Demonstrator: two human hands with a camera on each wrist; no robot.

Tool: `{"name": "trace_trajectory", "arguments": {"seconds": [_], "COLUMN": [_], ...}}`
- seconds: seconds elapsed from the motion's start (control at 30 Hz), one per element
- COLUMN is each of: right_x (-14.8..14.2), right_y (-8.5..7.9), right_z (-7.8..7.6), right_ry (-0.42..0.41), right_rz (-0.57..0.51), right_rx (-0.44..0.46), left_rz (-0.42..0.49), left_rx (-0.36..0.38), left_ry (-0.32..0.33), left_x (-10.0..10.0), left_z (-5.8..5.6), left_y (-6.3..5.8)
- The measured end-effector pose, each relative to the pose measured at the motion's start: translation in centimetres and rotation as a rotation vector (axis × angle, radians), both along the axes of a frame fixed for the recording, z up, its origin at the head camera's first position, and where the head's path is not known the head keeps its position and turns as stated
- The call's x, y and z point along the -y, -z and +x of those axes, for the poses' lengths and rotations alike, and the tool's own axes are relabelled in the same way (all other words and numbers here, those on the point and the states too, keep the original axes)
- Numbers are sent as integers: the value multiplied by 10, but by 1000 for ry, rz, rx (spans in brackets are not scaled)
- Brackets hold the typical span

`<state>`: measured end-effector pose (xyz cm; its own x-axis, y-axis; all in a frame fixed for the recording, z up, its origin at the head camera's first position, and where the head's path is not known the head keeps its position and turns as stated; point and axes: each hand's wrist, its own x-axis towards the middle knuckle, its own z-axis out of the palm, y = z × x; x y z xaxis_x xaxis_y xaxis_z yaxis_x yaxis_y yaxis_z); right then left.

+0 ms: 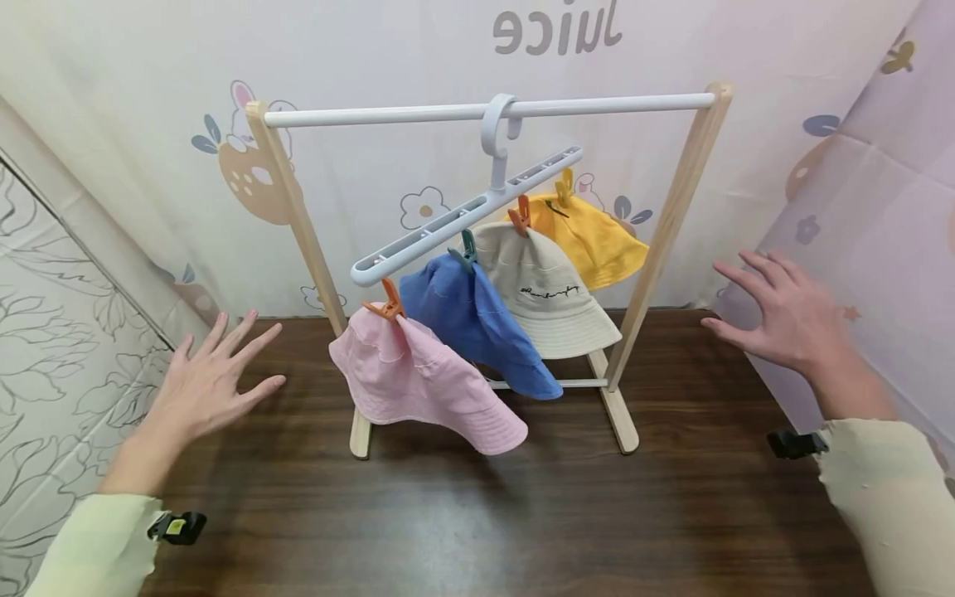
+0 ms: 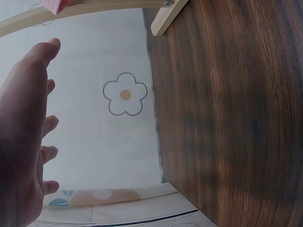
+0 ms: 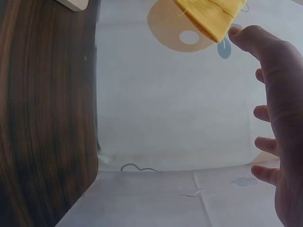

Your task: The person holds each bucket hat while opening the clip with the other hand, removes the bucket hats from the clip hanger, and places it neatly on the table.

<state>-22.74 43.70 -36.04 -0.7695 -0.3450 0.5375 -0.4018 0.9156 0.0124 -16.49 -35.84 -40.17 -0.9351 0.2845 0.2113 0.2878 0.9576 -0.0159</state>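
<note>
Four bucket hats hang clipped along a grey-white hanger (image 1: 429, 240) hooked on a rack's white bar (image 1: 388, 115). Nearest is a pink hat (image 1: 425, 377) under an orange clip (image 1: 388, 303). Behind it come a blue hat (image 1: 477, 319) with a green clip (image 1: 466, 250), a beige hat (image 1: 548, 286) with an orange clip (image 1: 520, 215), and a yellow hat (image 1: 593, 236) with a yellow clip (image 1: 564, 187). My left hand (image 1: 212, 381), fingers spread, is left of the rack, holding nothing. Right of the rack, my right hand (image 1: 794, 319) is likewise spread and holds nothing.
The rack's wooden legs (image 1: 675, 224) stand on a dark wood table (image 1: 462, 514). A printed curtain (image 1: 388, 50) hangs behind it. Patterned panels rise on the left (image 1: 60, 348) and right (image 1: 888, 215). Black wrist straps (image 1: 797, 444) show at both sleeves.
</note>
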Motion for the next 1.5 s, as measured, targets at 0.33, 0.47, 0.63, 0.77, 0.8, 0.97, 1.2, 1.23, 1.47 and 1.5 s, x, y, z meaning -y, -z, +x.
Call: {"name": "trace_trajectory", "arguments": {"seconds": [0.33,0.47,0.63,0.77,0.8,0.97,1.2,1.23,1.47,1.5], "right_x": [6,13,21,26,27,33,40,41,46,47], "right_y": [2,5,7,5,4,1,-1,0,3,3], "right_z": [2,2,4,5,6,9,10,10,9,9], "right_ry": [11,-17,-49,-64,-62,-59,-70,-70,-80,-84], "right_rz": [-52,-114,-183,-208,-209,-220,-271,-280,-309,-312], "right_rx": [-29,-82,-110,-123,-128,-150,-189,-196,-217,-222], "left_rz": [40,70,99,126,134,157,211,217,252,259], "left_rx": [2,17,28,21,19,4,9,9,-16,-25], "left_ry": [-3,4,14,13,13,21,13,12,15,18], "left_x": [-3,-7,-12,-15,-15,-16,-17,-17,-20,-20], "left_z": [-3,-5,-5,-5,-6,-6,-6,-7,-7,-7], "left_y": [0,-2,-3,-4,-4,-5,-6,-6,-7,-7]}}
